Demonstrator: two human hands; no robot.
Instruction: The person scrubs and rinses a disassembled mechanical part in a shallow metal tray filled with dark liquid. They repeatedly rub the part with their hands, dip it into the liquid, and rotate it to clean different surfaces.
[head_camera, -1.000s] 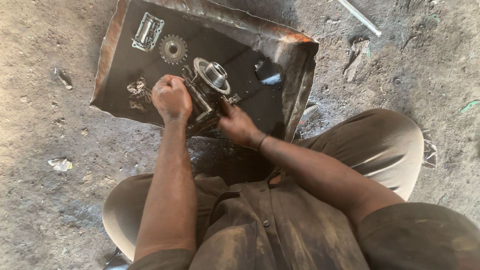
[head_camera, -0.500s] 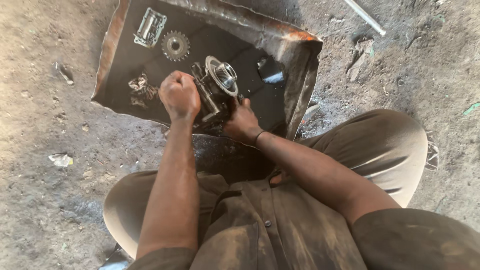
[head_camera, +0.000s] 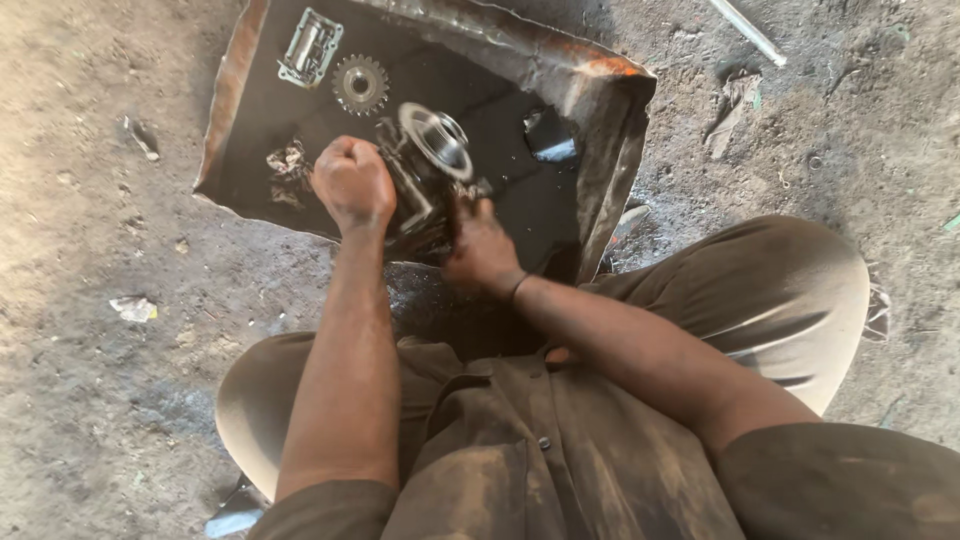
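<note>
the oily grey metal housing with a bright round steel flange (head_camera: 430, 165) sits tilted over the near edge of the black, oil-filled sheet-metal tray with rusty folded walls (head_camera: 600, 110), caught between both hands. the left hand (head_camera: 352, 185) is clenched into a fist against the housing's left side; whether it grips a tool or part of the casting i cannot tell. the right hand (head_camera: 480, 245) is wrapped around the lower right of the housing, fingers closed on it from beneath.

judged from this, the step in hand is washing or working the housing over the oil bath, turning it while it is held. the next move would call for a firm hold on slippery metal and keeping the heavy piece over the tray, not the dirt floor.

further out in the tray lie a small toothed steel gear (head_camera: 360, 83), a rectangular silvery metal plate with openings (head_camera: 310, 46) and a crumpled oily rag (head_camera: 288, 162).

against the frame of a second ago, the flange then faced more upward and lay lower in the tray; now the housing is lifted and tipped toward the right, and both hands have shifted up with it. gear, plate and rag lie as they did.
</note>
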